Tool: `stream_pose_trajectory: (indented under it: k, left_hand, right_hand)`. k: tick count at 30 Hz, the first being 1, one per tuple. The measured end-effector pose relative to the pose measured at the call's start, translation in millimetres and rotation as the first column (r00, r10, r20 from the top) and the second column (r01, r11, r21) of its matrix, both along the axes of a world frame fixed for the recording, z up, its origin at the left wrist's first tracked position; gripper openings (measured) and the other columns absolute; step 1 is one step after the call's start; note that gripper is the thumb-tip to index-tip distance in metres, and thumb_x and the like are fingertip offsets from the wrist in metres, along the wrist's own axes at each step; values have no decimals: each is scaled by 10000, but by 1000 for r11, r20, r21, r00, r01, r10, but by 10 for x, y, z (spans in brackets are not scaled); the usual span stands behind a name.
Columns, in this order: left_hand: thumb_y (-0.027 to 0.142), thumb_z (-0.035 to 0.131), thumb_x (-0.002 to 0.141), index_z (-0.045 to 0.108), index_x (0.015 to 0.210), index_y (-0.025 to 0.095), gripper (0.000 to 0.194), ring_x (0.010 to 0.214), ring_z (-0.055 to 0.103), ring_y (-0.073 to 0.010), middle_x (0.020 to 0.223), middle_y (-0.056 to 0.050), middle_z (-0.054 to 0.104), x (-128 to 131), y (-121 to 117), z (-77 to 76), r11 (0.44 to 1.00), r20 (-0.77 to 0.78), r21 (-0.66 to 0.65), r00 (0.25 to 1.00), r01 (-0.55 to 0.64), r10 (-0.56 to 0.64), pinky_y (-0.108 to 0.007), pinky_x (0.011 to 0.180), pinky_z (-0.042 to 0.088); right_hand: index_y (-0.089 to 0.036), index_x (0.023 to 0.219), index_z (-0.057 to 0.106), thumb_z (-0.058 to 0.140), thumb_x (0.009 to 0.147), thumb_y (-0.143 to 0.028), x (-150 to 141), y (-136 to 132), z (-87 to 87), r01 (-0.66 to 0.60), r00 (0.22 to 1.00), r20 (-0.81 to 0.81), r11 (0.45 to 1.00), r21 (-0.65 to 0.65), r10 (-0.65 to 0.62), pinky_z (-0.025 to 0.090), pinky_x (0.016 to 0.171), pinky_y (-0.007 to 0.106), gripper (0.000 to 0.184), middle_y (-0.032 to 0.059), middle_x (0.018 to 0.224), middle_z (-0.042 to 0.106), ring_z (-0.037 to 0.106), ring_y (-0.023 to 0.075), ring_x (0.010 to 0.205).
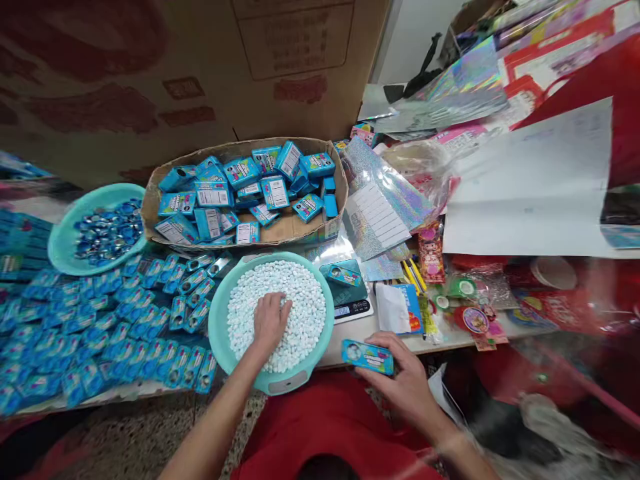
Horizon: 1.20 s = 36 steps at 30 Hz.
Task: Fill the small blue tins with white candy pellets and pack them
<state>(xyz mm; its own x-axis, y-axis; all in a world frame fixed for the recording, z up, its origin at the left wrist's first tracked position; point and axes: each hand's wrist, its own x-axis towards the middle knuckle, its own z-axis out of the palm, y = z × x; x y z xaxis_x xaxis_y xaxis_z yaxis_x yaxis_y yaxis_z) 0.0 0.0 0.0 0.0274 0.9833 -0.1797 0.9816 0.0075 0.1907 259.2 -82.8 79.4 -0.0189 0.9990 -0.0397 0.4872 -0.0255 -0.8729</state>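
My left hand is down in a teal bowl full of small white pellets, fingers curled into the heap. My right hand holds a small blue tin flat by its edges, just right of the bowl at the table's front edge. Another blue tin lies on a small digital scale behind the bowl.
Rows of blue tins cover the table at left. A second teal bowl holds shiny lids. A cardboard tray holds blue boxes. Holographic sheets, papers and stickers clutter the right. A large carton stands behind.
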Motion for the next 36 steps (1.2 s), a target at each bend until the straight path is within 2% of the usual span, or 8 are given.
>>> stream_pose_trajectory:
  k: [10, 15, 20, 26, 29, 31, 34, 36]
  left_hand:
    - [345, 304, 947, 575, 899, 205, 308, 802, 598, -192, 818, -42, 645, 87, -79, 51, 989, -40, -145, 998, 40, -46, -277, 620, 371]
    - [344, 333, 939, 606, 838, 209, 321, 845, 580, -194, 841, -46, 639, 52, -116, 99, 996, -43, 9, 996, 85, -84, -281, 668, 387]
    - [343, 363, 924, 624, 809, 218, 311, 851, 560, -208, 872, -58, 643, 15, -122, 203, 988, -1, 147, 998, 56, -56, -300, 711, 404]
    - [338, 428, 882, 614, 804, 216, 235, 886, 569, -205, 887, -56, 643, -23, -82, 270, 971, 368, 167, 925, -169, 97, -314, 800, 415]
    - [417, 484, 831, 595, 767, 209, 244, 840, 584, -198, 841, -48, 635, 34, -50, 358, 916, 669, -39, 671, -398, 320, -302, 729, 443]
    - [502, 515, 794, 596, 823, 201, 313, 819, 603, -194, 865, -53, 648, 116, -9, 472, 824, 831, -292, 299, -485, 470, -294, 696, 463]
    - [619, 464, 788, 595, 1003, 188, 500, 886, 624, -193, 1012, -93, 661, 259, 90, 683, 706, 791, -611, -307, -359, 529, -287, 721, 484]
    - [639, 421, 804, 599, 1046, 176, 552, 907, 628, -195, 1058, -112, 657, 324, 159, 787, 675, 673, -701, -526, -230, 520, -274, 704, 490]
  right_hand:
    - [-218, 921, 603, 681, 738, -369, 133, -101, -819, 55, 997, -50, 998, -13, -56, 518, 765, 357, 250, 61, 906, 627, 615, 223, 864]
    - [-228, 969, 597, 731, 684, -406, 257, -37, -806, -42, 999, -12, 999, -13, 42, 501, 842, 413, 362, 82, 1028, 617, 590, 256, 982]
    - [-217, 1164, 499, 710, 697, -412, 260, 549, -778, 170, 985, 29, 983, 71, -173, 499, 838, 416, 548, 107, 1124, 547, 553, 248, 1017]
    - [-199, 992, 562, 685, 688, -442, 64, 1196, -888, 124, 991, -52, 992, -15, -124, 470, 841, 444, 409, 59, 966, 632, 589, 243, 918]
    - [-204, 941, 589, 692, 697, -437, 22, 1191, -574, 90, 995, 21, 991, 103, -92, 452, 851, 440, 353, 59, 955, 635, 584, 247, 925]
    - [-219, 941, 597, 697, 714, -407, -45, 1141, -251, -7, 997, 72, 973, 232, -10, 450, 849, 419, 311, 62, 981, 629, 581, 241, 941]
    - [-245, 963, 601, 695, 737, -362, -249, 1085, 160, -191, 978, 151, 909, 370, 144, 431, 866, 427, 272, 53, 951, 645, 588, 239, 934]
    - [-253, 954, 609, 693, 743, -360, -418, 1069, 287, -299, 948, 231, 864, 404, 220, 404, 876, 438, 250, 40, 900, 662, 598, 241, 905]
